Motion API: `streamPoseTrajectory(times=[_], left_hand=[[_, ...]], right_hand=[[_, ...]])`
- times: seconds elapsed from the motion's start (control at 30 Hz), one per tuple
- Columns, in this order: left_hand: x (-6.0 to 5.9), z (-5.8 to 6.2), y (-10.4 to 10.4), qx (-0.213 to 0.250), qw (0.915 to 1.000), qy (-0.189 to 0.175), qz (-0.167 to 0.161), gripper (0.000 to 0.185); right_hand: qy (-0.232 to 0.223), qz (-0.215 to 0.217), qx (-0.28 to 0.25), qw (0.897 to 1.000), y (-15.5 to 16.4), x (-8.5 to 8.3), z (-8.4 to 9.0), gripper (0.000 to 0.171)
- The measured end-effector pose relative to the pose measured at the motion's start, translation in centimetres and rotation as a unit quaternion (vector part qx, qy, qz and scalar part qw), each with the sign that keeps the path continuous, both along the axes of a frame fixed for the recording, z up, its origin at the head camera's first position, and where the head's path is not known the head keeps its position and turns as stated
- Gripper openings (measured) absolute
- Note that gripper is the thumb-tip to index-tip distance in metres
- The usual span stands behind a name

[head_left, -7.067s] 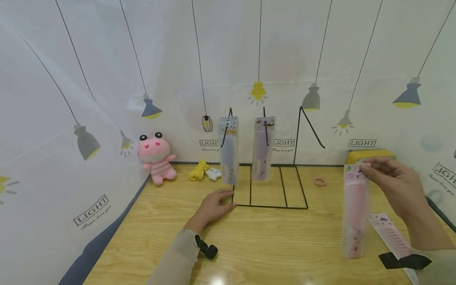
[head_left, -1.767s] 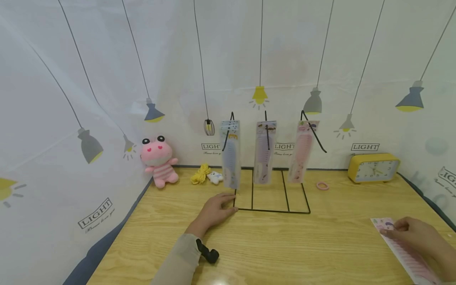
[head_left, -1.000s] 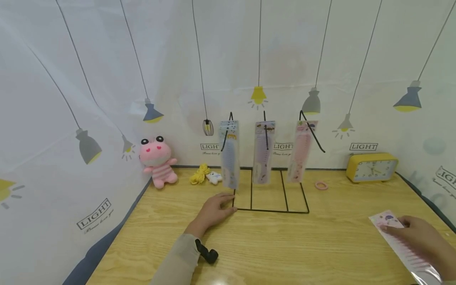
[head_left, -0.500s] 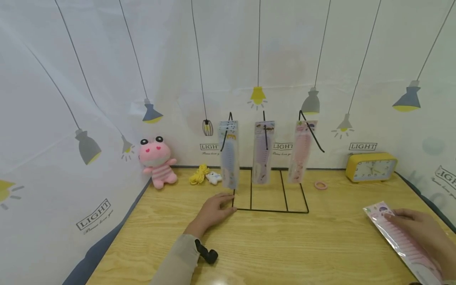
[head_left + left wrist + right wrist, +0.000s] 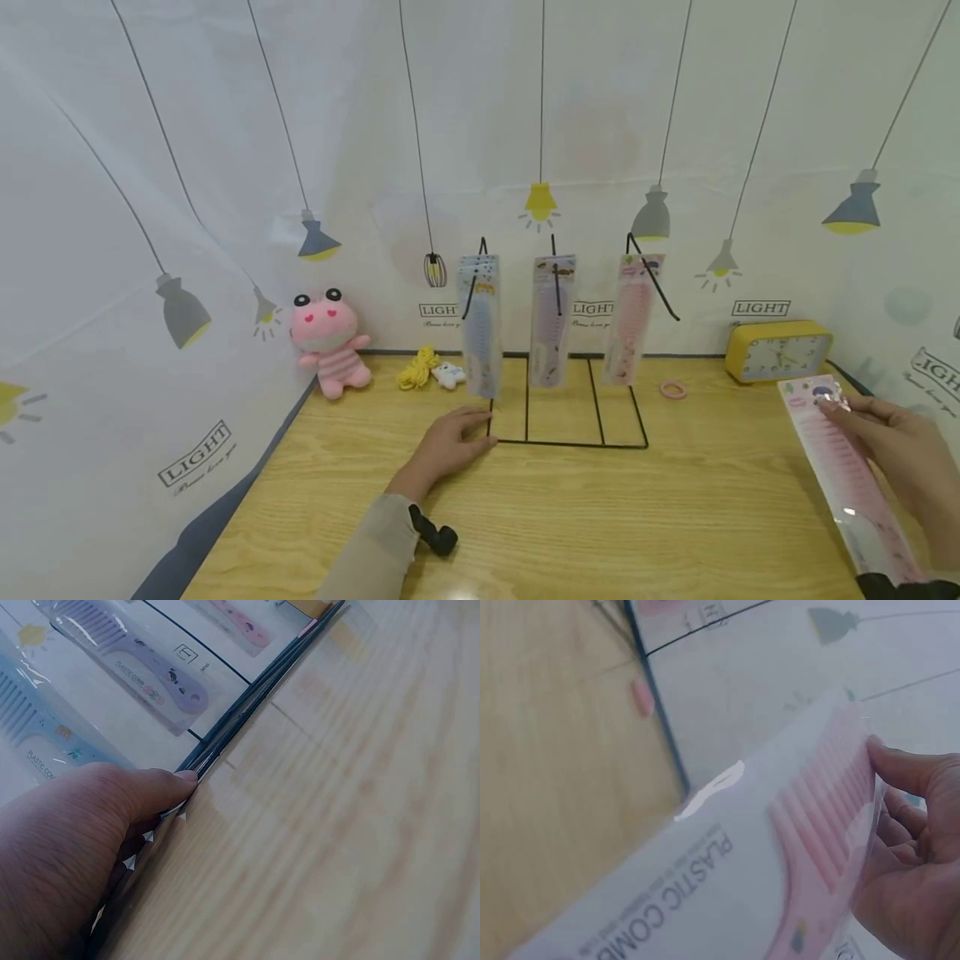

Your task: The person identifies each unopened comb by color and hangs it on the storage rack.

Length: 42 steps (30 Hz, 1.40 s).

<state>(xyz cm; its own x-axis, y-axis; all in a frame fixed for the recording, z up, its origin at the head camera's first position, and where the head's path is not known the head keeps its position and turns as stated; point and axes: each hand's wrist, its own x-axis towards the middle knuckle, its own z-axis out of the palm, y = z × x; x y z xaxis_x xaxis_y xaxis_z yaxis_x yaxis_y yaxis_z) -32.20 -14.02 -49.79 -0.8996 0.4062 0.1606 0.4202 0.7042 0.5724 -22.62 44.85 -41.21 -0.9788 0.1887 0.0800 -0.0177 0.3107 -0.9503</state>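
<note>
Pinching pink comb packet (image 5: 843, 467) in my right hand (image 5: 900, 454) | left hand (image 5: 450, 442) lay flat, steadying wire rack (image 5: 570, 437) | slippery sleeve risked sliding free.

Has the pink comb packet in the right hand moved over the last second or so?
Yes. The pink comb packet, gripped by the right hand, has come up off the table and back toward the yellow clock; its top now sits just below the clock.

Beige sleeve (image 5: 372, 546), black wrist strap (image 5: 433, 531) (camera mount), bare hands.
</note>
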Motion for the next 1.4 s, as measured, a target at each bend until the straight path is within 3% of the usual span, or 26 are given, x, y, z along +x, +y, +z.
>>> streamPoseTrajectory(times=[0.23, 0.47, 0.7, 1.0, 1.4], left_hand=[[0.0, 0.0, 0.0, 0.001, 1.0000, -0.006, 0.000, 0.056], [0.0, -0.1, -0.1, 0.001, 1.0000, -0.009, 0.002, 0.057], [-0.1, -0.3, -0.1, 0.005, 1.0000, -0.006, -0.001, 0.056], [-0.3, -0.4, -0.1, 0.001, 1.0000, -0.005, 0.001, 0.057], [-0.1, -0.3, -0.2, 0.008, 0.9999, -0.008, -0.001, 0.057]], right_hand=[[0.093, 0.031, -0.071, 0.993, -3.6, -0.4, 3.7, 0.012], [0.146, 0.111, -0.143, 0.973, -8.2, -1.2, 6.2, 0.015], [0.186, 0.185, -0.171, 0.950, -12.1, -1.7, 8.0, 0.018], [0.180, 0.182, -0.175, 0.951, -15.3, -2.2, 8.9, 0.011], [0.170, 0.176, -0.167, 0.955, -16.3, -2.9, 8.8, 0.008]])
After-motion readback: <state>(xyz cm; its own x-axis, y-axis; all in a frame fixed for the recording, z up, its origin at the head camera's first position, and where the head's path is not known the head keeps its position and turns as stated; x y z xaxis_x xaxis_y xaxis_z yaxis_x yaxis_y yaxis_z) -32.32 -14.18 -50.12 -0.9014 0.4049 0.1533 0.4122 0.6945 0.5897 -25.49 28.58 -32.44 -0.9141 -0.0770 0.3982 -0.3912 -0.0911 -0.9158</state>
